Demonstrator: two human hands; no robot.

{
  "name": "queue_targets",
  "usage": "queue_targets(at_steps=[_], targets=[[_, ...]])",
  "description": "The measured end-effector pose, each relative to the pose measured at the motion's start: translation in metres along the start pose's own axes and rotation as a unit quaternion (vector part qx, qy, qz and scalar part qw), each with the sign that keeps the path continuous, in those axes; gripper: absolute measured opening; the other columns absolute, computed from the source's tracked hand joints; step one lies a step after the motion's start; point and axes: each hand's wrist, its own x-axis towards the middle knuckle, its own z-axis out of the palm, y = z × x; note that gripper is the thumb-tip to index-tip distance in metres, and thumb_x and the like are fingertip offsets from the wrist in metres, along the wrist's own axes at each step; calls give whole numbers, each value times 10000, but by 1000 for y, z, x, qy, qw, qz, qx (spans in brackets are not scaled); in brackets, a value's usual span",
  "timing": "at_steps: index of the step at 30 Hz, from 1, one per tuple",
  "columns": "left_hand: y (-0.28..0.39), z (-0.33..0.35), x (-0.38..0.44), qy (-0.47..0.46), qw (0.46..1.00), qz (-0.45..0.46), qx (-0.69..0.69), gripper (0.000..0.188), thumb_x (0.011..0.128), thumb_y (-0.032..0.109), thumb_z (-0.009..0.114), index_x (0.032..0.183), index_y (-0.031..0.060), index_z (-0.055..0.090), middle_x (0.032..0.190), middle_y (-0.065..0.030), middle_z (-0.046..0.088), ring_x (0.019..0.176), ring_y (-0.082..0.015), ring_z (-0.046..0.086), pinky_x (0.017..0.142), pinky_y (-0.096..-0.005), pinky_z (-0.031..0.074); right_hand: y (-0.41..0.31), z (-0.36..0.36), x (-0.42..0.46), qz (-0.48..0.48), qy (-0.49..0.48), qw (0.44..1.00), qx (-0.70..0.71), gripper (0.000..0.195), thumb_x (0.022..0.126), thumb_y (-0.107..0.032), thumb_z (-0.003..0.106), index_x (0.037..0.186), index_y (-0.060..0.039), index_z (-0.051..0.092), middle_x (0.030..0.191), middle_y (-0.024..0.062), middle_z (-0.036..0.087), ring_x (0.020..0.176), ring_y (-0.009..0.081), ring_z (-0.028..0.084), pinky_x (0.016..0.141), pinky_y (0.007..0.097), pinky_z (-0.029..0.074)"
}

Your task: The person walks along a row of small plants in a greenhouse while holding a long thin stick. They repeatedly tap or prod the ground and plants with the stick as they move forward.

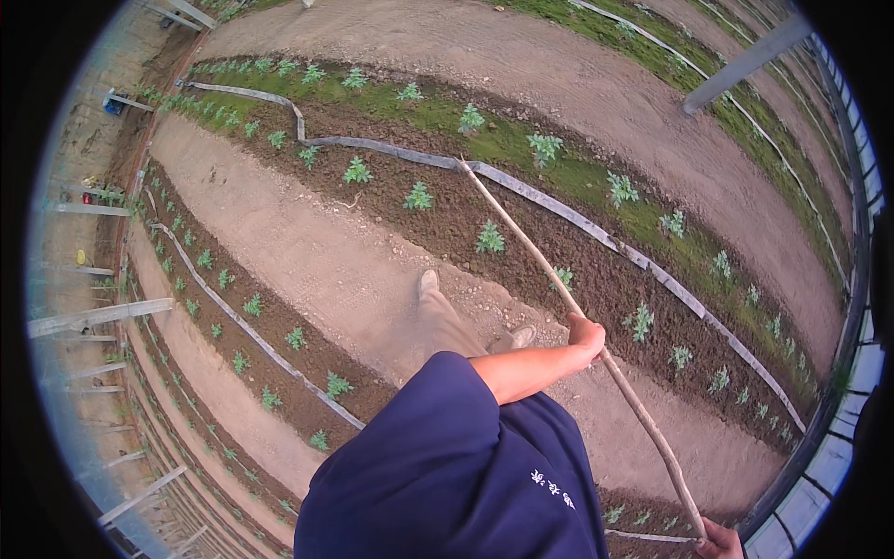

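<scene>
A long, slightly crooked wooden stick point(520, 227) slants across the view, held in both hands. My left hand point(585, 341) grips it around the middle, the forearm reaching across in front of my dark blue shirt. Near its lower end, at the bottom right rim, my right hand point(721, 541) is closed around the wood and partly cut off by the picture's edge. The stick's thin far tip lies over a flat grey irrigation hose point(552, 202) on a planted soil bed point(447, 227). Whether the tip presses on the hose or soil, I cannot tell. A small green seedling point(561, 278) stands partly behind the stick.
My shoes point(429, 281) are on a bare dirt path point(335, 258) beside the bed. Another seedling bed point(269, 328) with its own hose runs on the left. A slanted post point(747, 63) rises at upper right. Greenhouse panels point(814, 489) line the right rim; concrete posts point(101, 316) stand left.
</scene>
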Motion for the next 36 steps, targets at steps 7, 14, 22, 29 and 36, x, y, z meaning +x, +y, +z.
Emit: queue_targets(at_steps=[7,14,22,29,36], targets=[[-28,48,-59,-82,996,-27,21,355,868,192,499,1049,51,228,868,-183,558,632,-265,615,425,-343,516,48,-29,-66,10,55,998,-36,398,843,-121,584,1227,-38,528,633,-58,442,505,39,366,426,191,273],[-31,47,-57,-143,989,5,23,341,854,175,503,996,59,216,813,-168,522,573,-236,596,391,-327,499,55,-40,-70,-16,69,996,-50,389,857,-117,567,1233,-27,525,641,-55,460,514,34,359,441,186,283],[33,-63,43,19,990,117,-80,314,838,120,494,1020,35,252,795,-146,495,494,-219,554,347,-327,448,-13,17,87,-124,-9,991,-51,388,826,-94,577,1210,-44,547,622,-54,464,494,32,387,421,186,297],[93,-186,82,47,950,195,-241,238,853,101,463,997,60,279,806,-99,495,566,-196,586,452,-338,512,-141,137,179,-223,-110,967,-61,391,799,-72,584,1190,-61,566,602,-53,469,471,29,413,400,188,312],[106,-269,76,-21,910,222,-348,251,842,92,499,958,72,278,794,-83,501,613,-205,610,502,-350,554,-285,280,187,-337,-184,911,-154,436,801,-5,497,1236,-24,507,638,-22,471,508,53,422,428,203,339]])
